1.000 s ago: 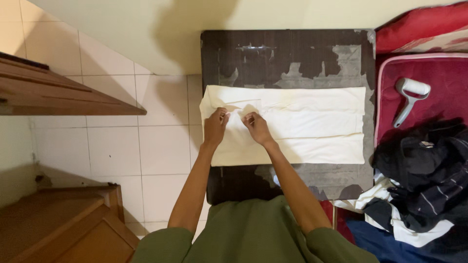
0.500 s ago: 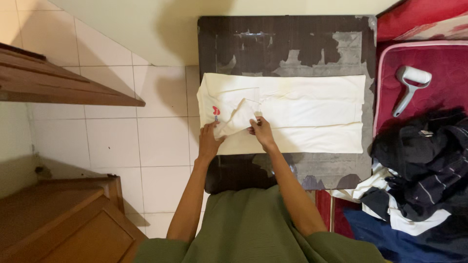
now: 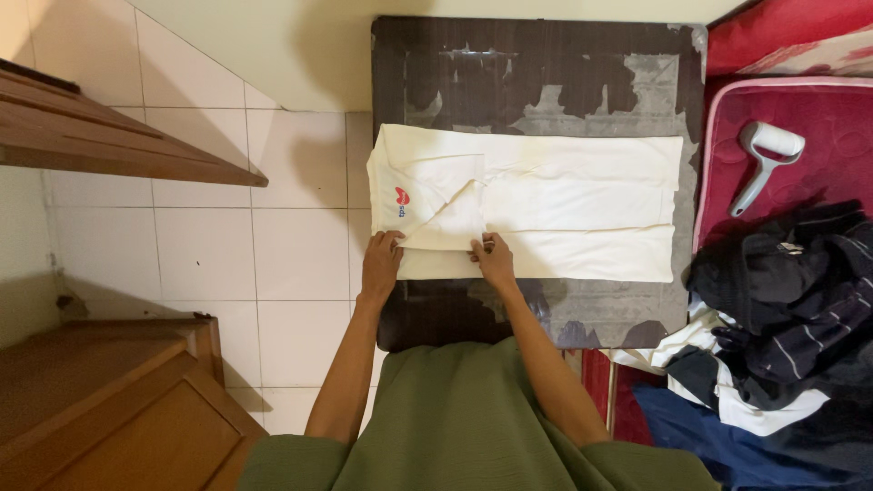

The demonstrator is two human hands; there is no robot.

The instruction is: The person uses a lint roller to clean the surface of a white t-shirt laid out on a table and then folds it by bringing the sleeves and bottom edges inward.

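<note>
Lying flat across the dark, worn worktop (image 3: 582, 82), a folded cream garment (image 3: 564, 205) bears a small red-and-blue emblem (image 3: 401, 200) near its left end. Just below that emblem the left hand (image 3: 381, 259) has its fingers clamped on a folded flap's near edge; the right hand (image 3: 496, 257) pinches the same edge beside it. Farther right, a white lint roller (image 3: 766, 156) rests on a maroon mat (image 3: 818, 118), above heaped dark clothes (image 3: 791, 309).

The only marking of this kind is a small printed emblem (image 3: 401, 201) on the cream garment (image 3: 564, 195). It sits just above the left hand (image 3: 381, 259), near the garment's left edge. It is a red heart-like shape with a short blue mark below it. No packages, signs or screens show anywhere around either hand.
</note>
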